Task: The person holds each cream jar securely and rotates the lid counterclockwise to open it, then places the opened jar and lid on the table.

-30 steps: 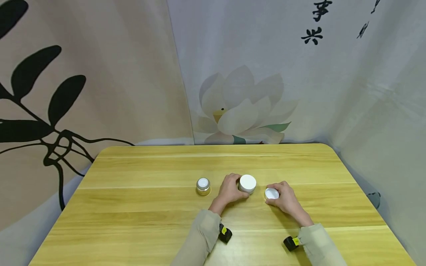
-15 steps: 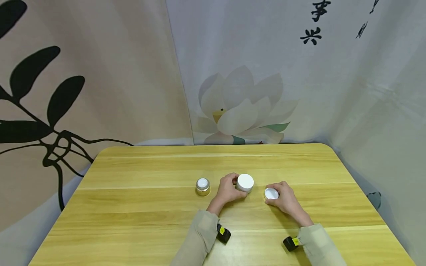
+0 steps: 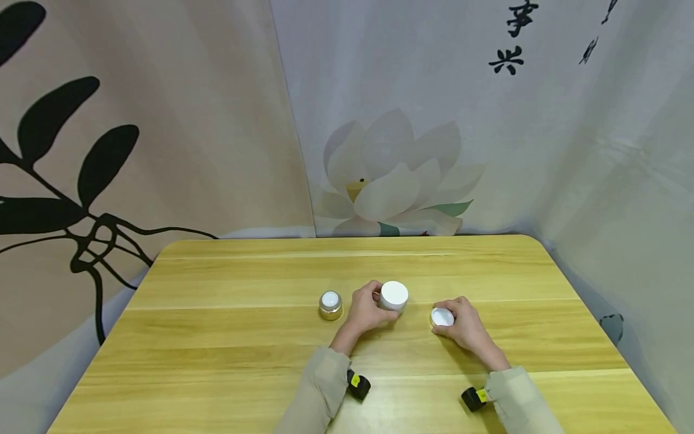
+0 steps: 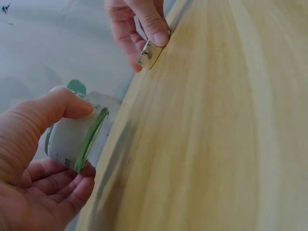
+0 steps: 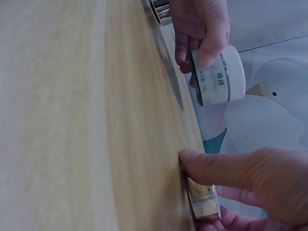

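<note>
My left hand [image 3: 365,310] grips a white lidded cream jar [image 3: 393,295] between thumb and fingers. The left wrist view shows the jar [image 4: 67,139] tilted, with a green band round its base; in the right wrist view the jar [image 5: 219,79] bears dark print and hangs over its own shadow, apart from the table. My right hand [image 3: 467,325] pinches a small gold-sided lid [image 3: 442,316] at the table surface, its white round face upward. The gold side of that lid [image 5: 202,199] shows in the right wrist view. Left of my left hand stands a gold jar [image 3: 331,305] with a whitish top.
The wooden table [image 3: 228,361] reaches back to a pale curtain [image 3: 412,72] printed with a lotus and dark leaves. A black wrist camera [image 3: 359,384] sits under the left sleeve, and another black camera [image 3: 474,398] is by the right sleeve.
My left hand has shifted a little to the left with the white cream jar, nearer the gold jar and slightly higher in view. My right hand and the gold-sided lid stay in place.
</note>
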